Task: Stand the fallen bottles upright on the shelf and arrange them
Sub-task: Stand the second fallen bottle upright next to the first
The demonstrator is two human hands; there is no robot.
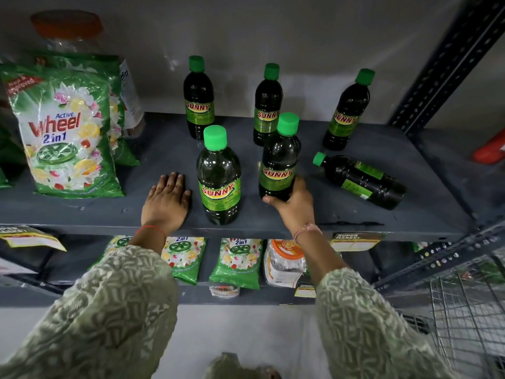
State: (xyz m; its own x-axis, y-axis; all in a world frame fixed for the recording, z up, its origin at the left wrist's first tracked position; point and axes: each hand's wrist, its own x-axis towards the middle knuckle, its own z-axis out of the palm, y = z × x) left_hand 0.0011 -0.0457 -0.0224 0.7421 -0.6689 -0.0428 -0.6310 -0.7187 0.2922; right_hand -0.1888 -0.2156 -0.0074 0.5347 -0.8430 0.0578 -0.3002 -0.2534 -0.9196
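Note:
Dark bottles with green caps and "SUNNY" labels stand on a grey metal shelf [169, 149]. Three stand upright in the back row: left [198, 99], middle [266, 105], right [347, 110]. A front bottle [219, 176] stands upright near the shelf's front edge. My right hand [293, 203] grips the base of another upright bottle [279, 160] just right of it. One bottle [360, 180] lies on its side at the right, cap pointing left. My left hand [166, 201] rests flat on the shelf, fingers spread, left of the front bottle and holding nothing.
Green "Wheel" detergent bags [64, 129] lean at the shelf's left, with a clear jar with an orange lid [68, 31] behind them. The lower shelf holds more bags [236, 262] and a jar [284, 262]. A perforated upright post [445, 64] bounds the right; a wire basket [467, 310] is lower right.

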